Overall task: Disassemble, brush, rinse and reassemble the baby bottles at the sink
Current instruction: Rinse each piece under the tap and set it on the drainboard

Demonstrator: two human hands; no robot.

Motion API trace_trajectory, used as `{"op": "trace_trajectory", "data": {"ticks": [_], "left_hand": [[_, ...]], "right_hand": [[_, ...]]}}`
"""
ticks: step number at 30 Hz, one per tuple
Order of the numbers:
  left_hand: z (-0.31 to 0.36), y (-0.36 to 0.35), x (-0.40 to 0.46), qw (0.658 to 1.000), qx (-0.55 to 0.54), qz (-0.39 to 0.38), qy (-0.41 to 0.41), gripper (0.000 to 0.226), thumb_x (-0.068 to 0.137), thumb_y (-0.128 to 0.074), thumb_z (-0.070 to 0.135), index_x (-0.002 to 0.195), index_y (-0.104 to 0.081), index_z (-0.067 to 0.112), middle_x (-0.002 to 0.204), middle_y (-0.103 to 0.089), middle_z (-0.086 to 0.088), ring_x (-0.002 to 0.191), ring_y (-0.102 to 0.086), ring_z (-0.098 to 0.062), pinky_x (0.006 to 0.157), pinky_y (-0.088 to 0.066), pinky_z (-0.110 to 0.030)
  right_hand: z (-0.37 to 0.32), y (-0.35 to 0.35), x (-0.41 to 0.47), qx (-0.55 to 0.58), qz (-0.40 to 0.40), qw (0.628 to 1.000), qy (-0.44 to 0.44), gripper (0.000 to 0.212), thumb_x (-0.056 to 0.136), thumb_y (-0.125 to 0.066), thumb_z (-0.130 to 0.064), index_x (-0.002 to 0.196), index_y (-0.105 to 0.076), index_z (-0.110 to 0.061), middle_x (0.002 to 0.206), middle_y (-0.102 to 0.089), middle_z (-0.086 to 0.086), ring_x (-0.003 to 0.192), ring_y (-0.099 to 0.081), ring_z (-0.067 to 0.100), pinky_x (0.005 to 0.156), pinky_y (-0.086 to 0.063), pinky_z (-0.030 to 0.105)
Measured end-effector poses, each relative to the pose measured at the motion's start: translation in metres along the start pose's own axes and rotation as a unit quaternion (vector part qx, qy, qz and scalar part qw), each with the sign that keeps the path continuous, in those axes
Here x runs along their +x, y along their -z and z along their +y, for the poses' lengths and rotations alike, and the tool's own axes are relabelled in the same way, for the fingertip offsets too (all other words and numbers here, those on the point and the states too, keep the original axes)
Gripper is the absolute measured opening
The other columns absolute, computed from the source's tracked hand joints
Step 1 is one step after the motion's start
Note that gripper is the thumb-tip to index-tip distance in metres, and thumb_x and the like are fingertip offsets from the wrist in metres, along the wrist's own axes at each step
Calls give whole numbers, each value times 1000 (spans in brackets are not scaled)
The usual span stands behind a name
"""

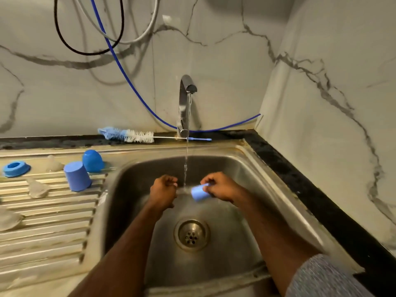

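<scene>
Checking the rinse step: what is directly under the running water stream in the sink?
The stream falls between the left hand and the right hand, which grips a blue cap. Blur hides what the left hand holds.

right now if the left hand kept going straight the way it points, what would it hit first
Most likely the water stream just ahead of the left hand, then the blue cap held by the right hand. Depth is hard to judge from this single view.

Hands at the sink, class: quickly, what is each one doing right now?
Left hand: fingers curled, nothing visibly held, beside the water stream.
Right hand: grips a blue cap near the stream.
</scene>
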State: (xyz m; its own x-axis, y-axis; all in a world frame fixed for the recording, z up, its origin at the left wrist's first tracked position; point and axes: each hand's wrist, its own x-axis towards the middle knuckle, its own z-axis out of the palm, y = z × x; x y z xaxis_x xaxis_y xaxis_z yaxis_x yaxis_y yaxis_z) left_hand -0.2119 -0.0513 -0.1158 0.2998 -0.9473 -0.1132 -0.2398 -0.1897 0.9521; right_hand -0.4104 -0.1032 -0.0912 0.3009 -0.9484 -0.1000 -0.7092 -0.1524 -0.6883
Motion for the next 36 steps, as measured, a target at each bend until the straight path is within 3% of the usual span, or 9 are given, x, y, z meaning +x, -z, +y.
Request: {"op": "trace_trajectory", "data": {"ticks": [5, 10, 14, 18, 23, 26, 29, 33, 36], "left_hand": [[-2, -7, 7, 998, -14, 3, -55, 40, 96, -58, 10, 130, -59, 31, 108, -71, -4, 93, -71, -27, 61, -62, -40], [-13, -10, 26, 996, -14, 48, -79, 70, 90, -71, 10, 149, -44, 36, 139, -61, 0, 119, -64, -22, 99, -54, -54], [-4, -10, 22, 993, -15, 45, -113, 43, 92, -70, 11, 133, -61, 21, 115, -71, -2, 100, -72, -27, 88, -60, -49], [10, -15, 12, 986, -159, -40, -19, 27, 103, -56, 19, 123, -62, 1, 102, -72, -23, 77, -72, -27, 69, -62, -36], [21, -5, 6, 911, -370, -114, 145, 49, 109, -38, 39, 115, -64, -2, 86, -71, -22, 64, -68, -21, 63, -61, -29], [25, -1, 5, 880, -426, -131, 163, 49, 109, -38, 38, 118, -62, -3, 95, -73, -23, 71, -70, -23, 65, -63, -30], [24, -9, 5, 903, -394, -123, 121, 39, 110, -38, 28, 120, -61, -2, 110, -72, -25, 89, -72, -27, 81, -61, -35], [14, -15, 11, 948, -311, -54, 36, 21, 103, -52, 10, 122, -56, 0, 117, -65, -27, 95, -70, -33, 84, -61, -42], [16, -16, 13, 942, -332, -35, 34, 27, 106, -46, 10, 125, -57, -5, 108, -68, -27, 85, -70, -31, 74, -60, -39]], "right_hand": [[-51, -29, 39, 181, 92, 979, 5, 16, 96, -60, -13, 104, -74, -11, 95, -70, 10, 82, -67, 26, 77, -61, 47], [-44, -46, 54, 219, 104, 970, 15, 24, 101, -53, -17, 115, -72, -12, 114, -71, 11, 94, -68, 25, 70, -59, 35], [-40, -43, 59, 215, 96, 972, 8, 27, 104, -47, -20, 112, -72, -17, 111, -71, 5, 98, -67, 23, 72, -53, 30], [-47, -46, 54, 242, 107, 964, 19, 25, 104, -46, -26, 106, -71, -20, 116, -70, 0, 108, -65, 18, 98, -52, 35], [-50, -43, 36, 309, -7, 945, 105, 24, 89, -74, -17, 112, -67, -21, 110, -66, 7, 93, -68, 20, 77, -62, 41], [-56, -45, 30, 327, 31, 938, 107, 19, 91, -72, -19, 109, -65, -20, 105, -67, 4, 90, -69, 17, 72, -62, 40], [-61, -51, 34, 276, 89, 955, 58, 5, 98, -62, -29, 98, -64, -25, 101, -67, 0, 93, -67, 19, 66, -58, 30], [-68, -48, 35, 311, 75, 947, -26, 25, 105, -42, -29, 104, -66, -21, 100, -67, 8, 74, -62, 17, 46, -48, 20], [-70, -43, 37, 404, 1, 913, -61, 34, 106, -36, -28, 116, -68, -23, 93, -72, 5, 72, -62, 25, 63, -53, 31]]}}
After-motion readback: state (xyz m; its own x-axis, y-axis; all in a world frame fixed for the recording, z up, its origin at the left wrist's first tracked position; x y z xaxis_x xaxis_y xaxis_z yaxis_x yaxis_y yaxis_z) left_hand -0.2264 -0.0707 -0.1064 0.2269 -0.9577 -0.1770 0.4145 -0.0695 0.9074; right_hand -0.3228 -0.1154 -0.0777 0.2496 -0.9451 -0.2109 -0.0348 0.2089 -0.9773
